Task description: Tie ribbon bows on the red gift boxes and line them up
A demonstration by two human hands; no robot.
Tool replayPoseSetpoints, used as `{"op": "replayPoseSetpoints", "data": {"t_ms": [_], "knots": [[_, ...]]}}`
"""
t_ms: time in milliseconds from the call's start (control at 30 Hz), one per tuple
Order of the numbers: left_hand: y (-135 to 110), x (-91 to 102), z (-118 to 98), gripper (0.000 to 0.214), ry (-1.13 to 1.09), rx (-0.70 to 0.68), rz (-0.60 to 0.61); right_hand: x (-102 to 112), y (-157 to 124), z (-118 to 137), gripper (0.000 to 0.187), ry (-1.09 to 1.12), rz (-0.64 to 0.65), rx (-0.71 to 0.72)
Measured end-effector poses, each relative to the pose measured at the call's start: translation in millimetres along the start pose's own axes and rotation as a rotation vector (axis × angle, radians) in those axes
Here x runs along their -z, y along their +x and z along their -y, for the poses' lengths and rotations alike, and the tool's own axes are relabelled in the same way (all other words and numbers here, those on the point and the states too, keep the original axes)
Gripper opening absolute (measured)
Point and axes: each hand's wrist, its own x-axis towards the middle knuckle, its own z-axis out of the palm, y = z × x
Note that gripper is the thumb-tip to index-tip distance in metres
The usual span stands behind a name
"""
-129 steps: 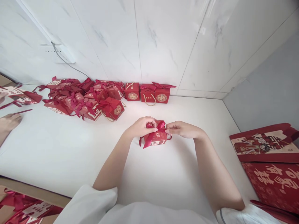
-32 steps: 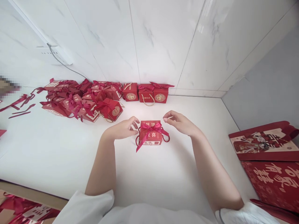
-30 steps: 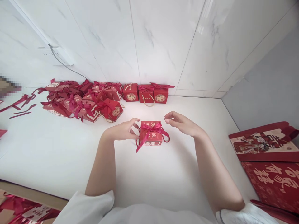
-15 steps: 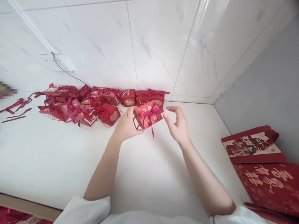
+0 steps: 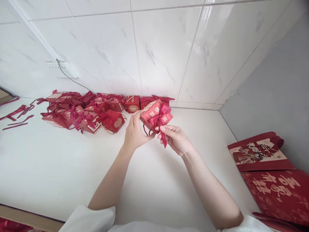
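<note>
A small red gift box (image 5: 151, 111) with pale lettering and a cord handle is held above the white table, tilted. My left hand (image 5: 137, 131) grips it from the left, thumb below and fingers along its side. On its front is a bow of dark pink ribbon (image 5: 163, 112). My right hand (image 5: 174, 138) pinches a hanging tail of that ribbon between thumb and fingers, just below the bow. Behind the held box, more red gift boxes (image 5: 133, 103) stand against the wall, partly hidden by it.
At the left, several ribbon-tied red boxes (image 5: 56, 120) are piled near the wall, with loose ribbon strips (image 5: 18, 112) beyond them. Red paper bags (image 5: 277, 190) lie at the right by a grey panel. A cable (image 5: 72, 79) runs down from a socket.
My right hand has come from beside the box to its front and taken hold of the ribbon tail. The box has shifted slightly right and turned in my left hand.
</note>
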Motion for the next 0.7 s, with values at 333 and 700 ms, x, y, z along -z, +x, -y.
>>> {"op": "replayPoseSetpoints", "data": {"t_ms": [333, 700], "knots": [[4, 19.6, 4, 0.096, -0.207, -0.004, 0.153, 52, -14, 27, 0.022, -0.66, 0.099, -0.12], [4, 28.7, -11, 0.08, 0.119, -0.309, 0.312, 34, -31, 48, 0.019, -1.068, -0.141, 0.727]]}}
